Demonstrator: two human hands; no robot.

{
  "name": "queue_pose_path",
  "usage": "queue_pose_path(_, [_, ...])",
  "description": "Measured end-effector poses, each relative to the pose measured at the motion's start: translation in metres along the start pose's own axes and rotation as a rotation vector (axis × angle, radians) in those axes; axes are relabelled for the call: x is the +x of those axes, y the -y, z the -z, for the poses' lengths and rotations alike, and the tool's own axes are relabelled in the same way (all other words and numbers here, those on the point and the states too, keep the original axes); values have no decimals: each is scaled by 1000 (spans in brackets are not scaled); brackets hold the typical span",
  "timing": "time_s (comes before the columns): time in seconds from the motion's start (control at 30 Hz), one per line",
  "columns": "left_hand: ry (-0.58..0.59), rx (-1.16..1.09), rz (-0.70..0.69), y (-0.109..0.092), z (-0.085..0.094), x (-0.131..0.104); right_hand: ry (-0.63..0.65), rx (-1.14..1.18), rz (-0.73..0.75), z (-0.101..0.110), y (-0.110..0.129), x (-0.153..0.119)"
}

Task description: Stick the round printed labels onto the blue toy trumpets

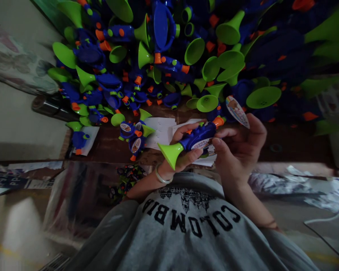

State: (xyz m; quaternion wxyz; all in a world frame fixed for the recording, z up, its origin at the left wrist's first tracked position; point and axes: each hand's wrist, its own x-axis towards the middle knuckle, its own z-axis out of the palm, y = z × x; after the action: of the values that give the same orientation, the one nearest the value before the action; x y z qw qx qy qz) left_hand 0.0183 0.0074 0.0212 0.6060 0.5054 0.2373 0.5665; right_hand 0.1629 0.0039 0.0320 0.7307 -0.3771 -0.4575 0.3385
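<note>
A blue toy trumpet (pixel 200 136) with a green bell and an orange mouthpiece lies across my left hand (pixel 183 152), whose fingers are wrapped round its body. An oval sticker with printing shows on its near side. My right hand (pixel 237 150) is just right of the trumpet, thumb and a finger near its mouthpiece end. A loose oval sticker (pixel 236 111) is held at the tip of a raised right finger. White sheets (pixel 159 131) lie on the table under and beside the hands.
A big heap of similar trumpets (pixel 161 34) fills the table's far side. Several stickered trumpets (pixel 136 143) lie left of my left hand, and one more (pixel 79 140) sits further left on paper. A dark cylinder (pixel 52 108) is at the left. More toys (pixel 130 175) are below the table edge.
</note>
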Motion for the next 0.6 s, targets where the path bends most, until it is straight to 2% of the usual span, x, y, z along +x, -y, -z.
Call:
queue_pose_path(0.2, [-30, 32, 87, -6, -3, -1, -17, 15, -54, 0, -1, 0])
queue_pose_path(0.4, [15, 0, -10, 3, 3, 0, -22, -87, -66, 0, 0, -2])
queue_pose_path(0.6, [-19, 62, 33, 0, -1, 0, 0, -102, 25, -4, 4, -1])
